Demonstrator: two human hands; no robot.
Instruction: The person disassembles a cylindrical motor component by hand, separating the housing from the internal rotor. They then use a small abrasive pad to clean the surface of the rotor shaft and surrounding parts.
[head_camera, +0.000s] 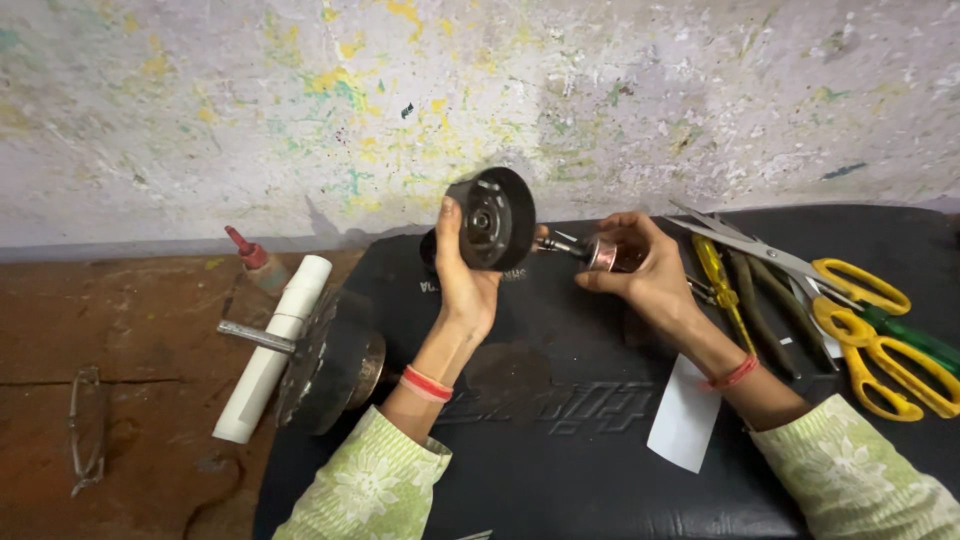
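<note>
I see my left hand (462, 275) wrapped around a black round housing (495, 218), thumb on its near rim, holding it up on edge above the far edge of the black mat (560, 440). Its open face, with a hub in the middle, turns toward my right hand (640, 265). That hand is closed on a small motor core with a copper end (605, 253), whose thin shaft (560, 243) points at the housing and stops just beside its rim; whether they touch I cannot tell.

At the mat's left edge a dark metal disc with a steel rod through it (325, 362) leans on a white plastic pipe (275, 345), which lies on the brown floor (120, 330). A small bottle with a red nozzle (252, 257) stands just beyond the pipe, near the wall. A pair of glasses (88, 428) lies well apart toward the left.

On the mat's right side are yellow-handled scissors (870, 330), a yellow-handled screwdriver (722, 290) and dark pliers (765, 310), close together. A white slip of paper (685, 415) lies under my right forearm.
</note>
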